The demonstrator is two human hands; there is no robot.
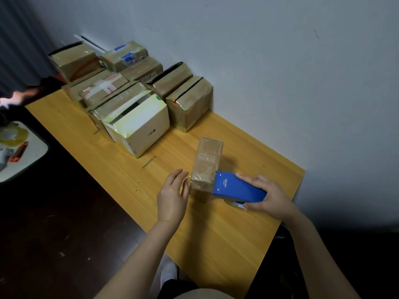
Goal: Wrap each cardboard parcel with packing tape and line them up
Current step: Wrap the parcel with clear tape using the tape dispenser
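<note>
Your right hand is closed around the blue tape dispenser, its nose pressed against the near right edge of the small brown parcel. That parcel lies near the front right of the surface, apart from the others. Your left hand is open and holds nothing, its fingers resting flat against the parcel's near left side.

Keep that left palm braced so the box does not slide as you pull. Draw the dispenser steadily along the face with the tape taut, then press the strip down at the corner before you cut; slack tape will likely wrinkle on a parcel this light. It already looks glossy with film, so this may be one of the last passes.

The surface is yellow wood set against a pale wall. At its far end, taped parcels crowd together, some stacked; the white box sits foremost. There is free room beside the brown box for lining this one up. A small stand to your left carries tape rolls over a dark floor.
</note>
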